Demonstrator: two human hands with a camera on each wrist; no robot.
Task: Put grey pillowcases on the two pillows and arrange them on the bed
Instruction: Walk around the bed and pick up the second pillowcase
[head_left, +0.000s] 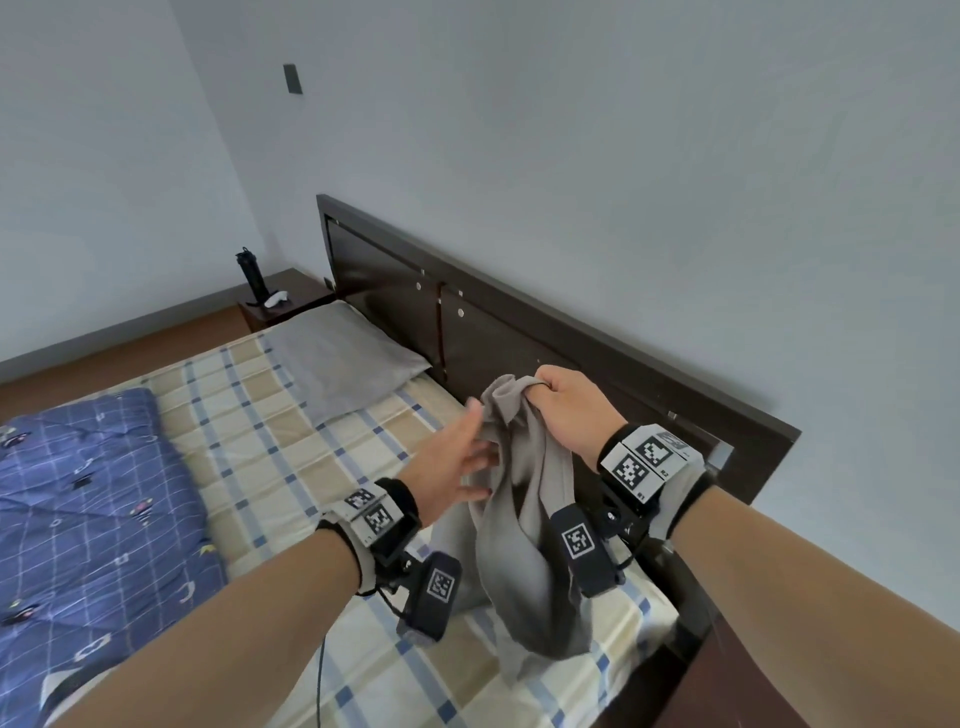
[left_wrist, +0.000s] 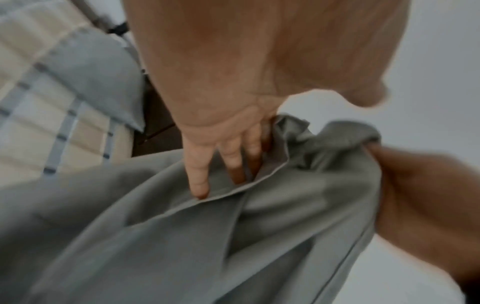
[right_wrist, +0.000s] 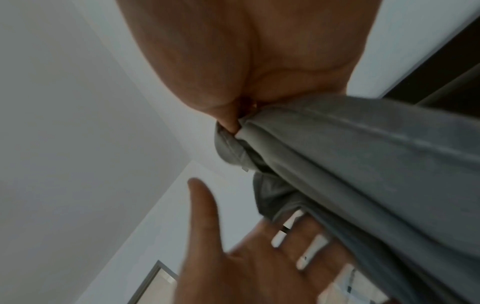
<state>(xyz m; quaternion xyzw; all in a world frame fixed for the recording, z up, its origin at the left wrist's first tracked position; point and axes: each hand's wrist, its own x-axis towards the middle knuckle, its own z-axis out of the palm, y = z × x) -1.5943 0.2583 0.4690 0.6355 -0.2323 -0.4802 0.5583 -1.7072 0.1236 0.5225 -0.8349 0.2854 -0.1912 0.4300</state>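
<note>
Grey cloth bunches in our right hand (head_left: 563, 402), whose fingers (head_left: 540, 387) curl tight round the gathered top of the pillowcase (head_left: 524, 545); the rest hangs down over the bed (head_left: 270, 457) near its headboard edge. Our left hand (head_left: 457, 457) is spread, straight fingers (left_wrist: 198, 174) touching a hem of the cloth without gripping it. One pillow (head_left: 337, 364), already cased in grey, lies flat at the far headboard corner, beside the folded blue quilt (head_left: 88, 499).
</note>
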